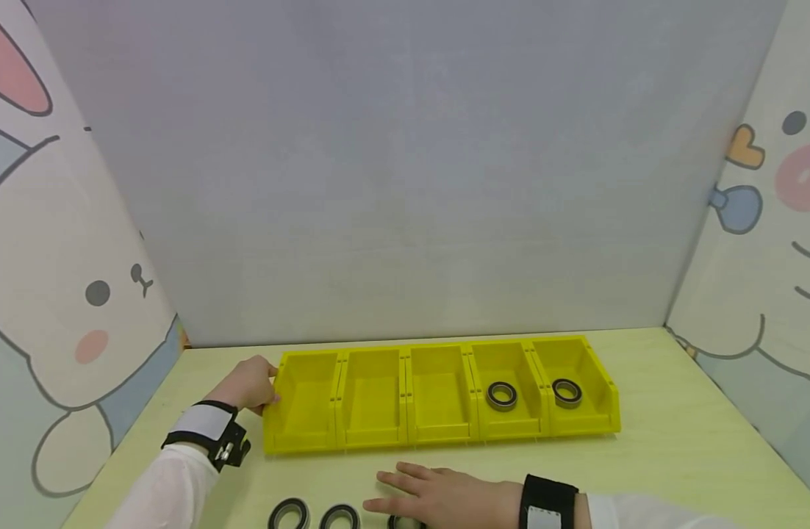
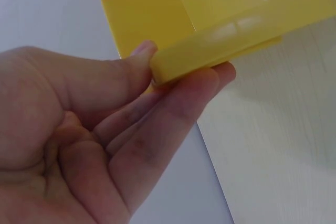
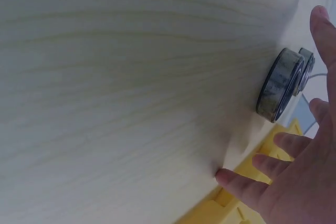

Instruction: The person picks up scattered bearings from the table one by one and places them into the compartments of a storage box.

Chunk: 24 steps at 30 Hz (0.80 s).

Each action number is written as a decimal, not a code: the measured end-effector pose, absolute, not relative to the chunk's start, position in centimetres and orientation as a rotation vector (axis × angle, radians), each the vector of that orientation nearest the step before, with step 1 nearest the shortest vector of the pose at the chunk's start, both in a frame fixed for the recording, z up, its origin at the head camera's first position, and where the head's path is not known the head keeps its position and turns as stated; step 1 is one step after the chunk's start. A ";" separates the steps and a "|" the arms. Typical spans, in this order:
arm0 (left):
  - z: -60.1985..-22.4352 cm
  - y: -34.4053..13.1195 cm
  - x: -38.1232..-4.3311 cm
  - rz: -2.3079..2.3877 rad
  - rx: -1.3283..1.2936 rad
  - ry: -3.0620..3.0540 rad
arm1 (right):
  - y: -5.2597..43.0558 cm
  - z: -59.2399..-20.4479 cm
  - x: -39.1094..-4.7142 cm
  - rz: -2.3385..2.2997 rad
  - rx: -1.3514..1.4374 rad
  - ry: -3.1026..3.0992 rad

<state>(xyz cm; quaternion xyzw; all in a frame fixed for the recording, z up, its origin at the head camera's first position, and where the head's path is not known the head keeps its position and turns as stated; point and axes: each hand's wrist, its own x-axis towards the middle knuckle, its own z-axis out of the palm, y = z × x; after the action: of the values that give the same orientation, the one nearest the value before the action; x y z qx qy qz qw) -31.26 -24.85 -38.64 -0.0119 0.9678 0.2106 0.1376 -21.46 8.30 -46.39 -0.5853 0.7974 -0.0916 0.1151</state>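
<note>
A row of yellow bins (image 1: 372, 438) with five joined compartments stands at the back of the table. My left hand (image 1: 246, 383) grips its left end; in the left wrist view, thumb and fingers pinch the yellow edge (image 2: 205, 53). One ball bearing (image 1: 492, 397) lies in the fourth compartment from the left, another bearing (image 1: 567, 403) in the fifth. My right hand (image 1: 461, 499) is spread low in front of the bins, holding nothing. It partly covers a bearing (image 1: 398, 523) on the table, also seen as a bearing (image 3: 275, 87) beside the thumb in the right wrist view.
Two more bearings, a left one (image 1: 288, 502) and a middle one (image 1: 339, 508), lie along the near edge of the head view. A grey panel (image 1: 405, 184) rises behind the bins, and cartoon-printed side panels (image 1: 41, 257) flank the pale wooden table (image 1: 669, 411).
</note>
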 end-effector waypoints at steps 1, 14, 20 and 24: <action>-38.6 -24.8 -31.3 0.605 -0.036 2.799 | 8.2 -46.5 -21.4 -0.254 -1.747 2.341; -39.0 -25.0 -31.6 0.609 -0.042 2.793 | 7.2 -46.6 -20.7 -0.334 -1.984 2.312; -39.0 -25.0 -31.6 0.601 -0.046 2.797 | 6.8 -46.1 -20.4 -0.295 -1.975 2.335; -39.0 -25.1 -31.6 0.601 -0.050 2.794 | 6.5 -45.7 -20.3 -0.156 -2.009 2.340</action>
<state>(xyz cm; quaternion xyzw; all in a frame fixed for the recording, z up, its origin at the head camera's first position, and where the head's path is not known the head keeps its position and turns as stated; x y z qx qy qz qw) -31.63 -25.06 -39.00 -0.0172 0.9677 0.2083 0.1412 -20.31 6.47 -45.74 -0.6503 0.7575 -0.0505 0.0268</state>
